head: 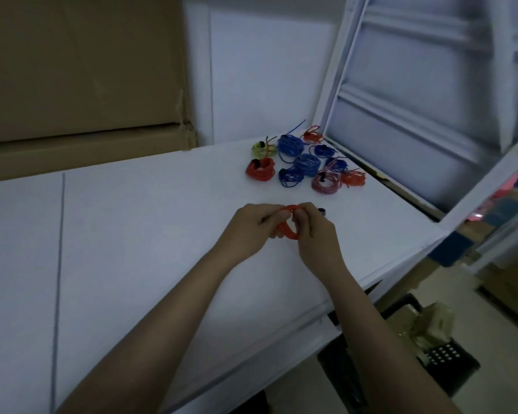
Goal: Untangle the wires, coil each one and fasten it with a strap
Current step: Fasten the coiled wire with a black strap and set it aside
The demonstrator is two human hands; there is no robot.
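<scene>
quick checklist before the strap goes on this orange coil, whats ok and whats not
1. Both hands on the coil: ok. The left hand and the right hand both grip the orange coil.
2. Loops gathered: ok, the coil reads as one bundle between the fingers.
3. Loose wire ends tucked in: cannot tell, the fingers hide them.
4. Strap within reach: cannot tell. A small dark object lies just behind the right hand, too blurred to name.
5. Strap already on: cannot tell, none shows on the visible part.
6. Room for the finished coil: ok, bare table lies beside the pile of coils.
</scene>
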